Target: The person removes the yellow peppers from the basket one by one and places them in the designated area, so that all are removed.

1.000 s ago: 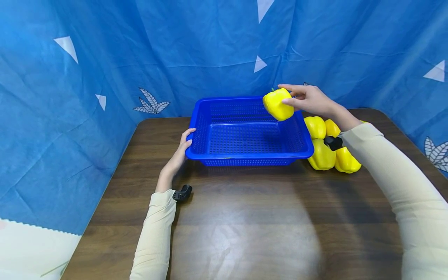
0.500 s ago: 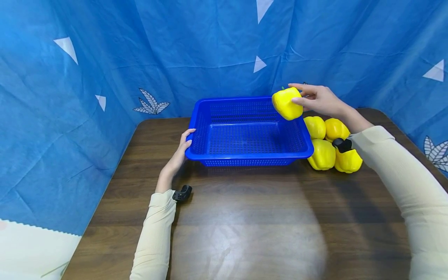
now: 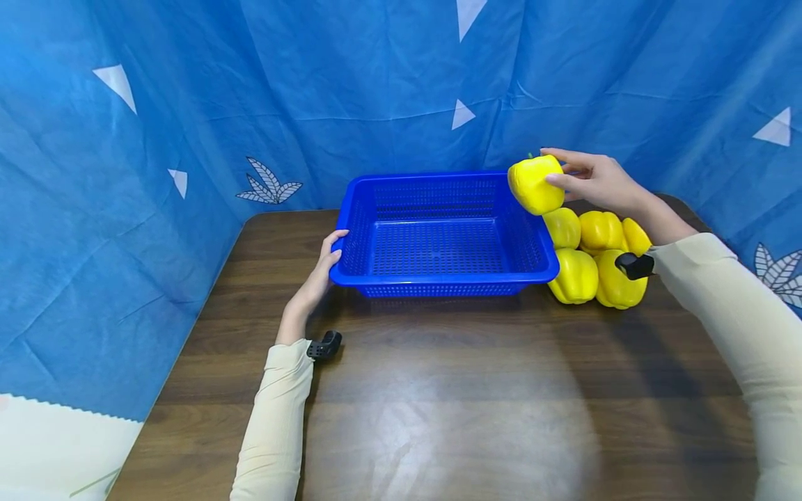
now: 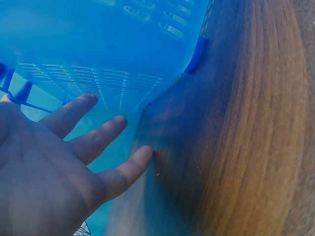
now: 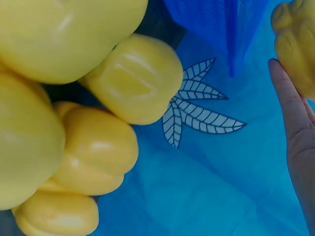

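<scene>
My left hand (image 3: 321,270) holds the left end of a blue plastic basket (image 3: 438,280), thumb and a finger at the rim. In the left wrist view, the other fingers (image 4: 101,140) spread loosely beside the basket's perforated wall. Raised over the basket's back right corner is a yellow bell pepper (image 3: 536,185) with a green stem. My right hand (image 3: 598,179) pinches it between thumb and fingers. Its edge shows at the far right of the right wrist view, against a fingertip. Inside the basket only the bare grid floor shows.
Several more yellow bell peppers (image 3: 575,277) cluster on the wooden table (image 3: 438,390), close by the basket's right end; the right wrist camera partly covers one. Behind the table hangs a blue curtain (image 3: 388,83) with white triangles and leaf prints.
My right hand has moved right with the bell pepper, from over the basket's interior to its back right corner. More of the peppers below are uncovered. My left hand stays at the basket.
</scene>
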`<state>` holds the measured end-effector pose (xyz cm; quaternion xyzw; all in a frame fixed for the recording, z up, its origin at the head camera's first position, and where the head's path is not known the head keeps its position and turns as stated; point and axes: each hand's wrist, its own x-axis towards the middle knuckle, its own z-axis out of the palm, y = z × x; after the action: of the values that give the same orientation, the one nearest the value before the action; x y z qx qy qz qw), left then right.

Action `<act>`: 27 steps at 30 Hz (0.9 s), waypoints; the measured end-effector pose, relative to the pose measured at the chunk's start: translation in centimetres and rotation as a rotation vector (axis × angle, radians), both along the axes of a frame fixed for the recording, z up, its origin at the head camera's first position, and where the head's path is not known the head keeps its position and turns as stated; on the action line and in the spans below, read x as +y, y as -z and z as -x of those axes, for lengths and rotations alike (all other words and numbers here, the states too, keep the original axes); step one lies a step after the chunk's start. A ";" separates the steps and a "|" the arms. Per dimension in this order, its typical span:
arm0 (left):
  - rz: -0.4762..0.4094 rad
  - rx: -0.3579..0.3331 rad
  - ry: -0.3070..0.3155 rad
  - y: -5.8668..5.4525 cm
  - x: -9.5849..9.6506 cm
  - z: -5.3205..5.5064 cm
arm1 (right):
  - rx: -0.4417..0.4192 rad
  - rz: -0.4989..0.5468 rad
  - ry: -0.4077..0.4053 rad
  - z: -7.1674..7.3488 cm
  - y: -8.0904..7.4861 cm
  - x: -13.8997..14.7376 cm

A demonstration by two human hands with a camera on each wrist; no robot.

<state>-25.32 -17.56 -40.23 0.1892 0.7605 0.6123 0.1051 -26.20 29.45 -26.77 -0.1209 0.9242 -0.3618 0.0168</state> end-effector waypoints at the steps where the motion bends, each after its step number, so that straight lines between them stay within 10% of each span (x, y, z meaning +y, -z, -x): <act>1: -0.001 -0.001 -0.001 0.0 0.0 0.0 | 0.000 -0.001 0.002 -0.1 0.0 0.2; 27: 0.006 0.006 0.007 -0.2 -0.1 -0.1 | -0.033 -0.022 0.101 -3.3 1.0 5.7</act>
<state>-25.18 -17.71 -40.07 0.1933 0.7619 0.6092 0.1053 -22.95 35.12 -27.79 -0.0678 0.9327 -0.3540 0.0150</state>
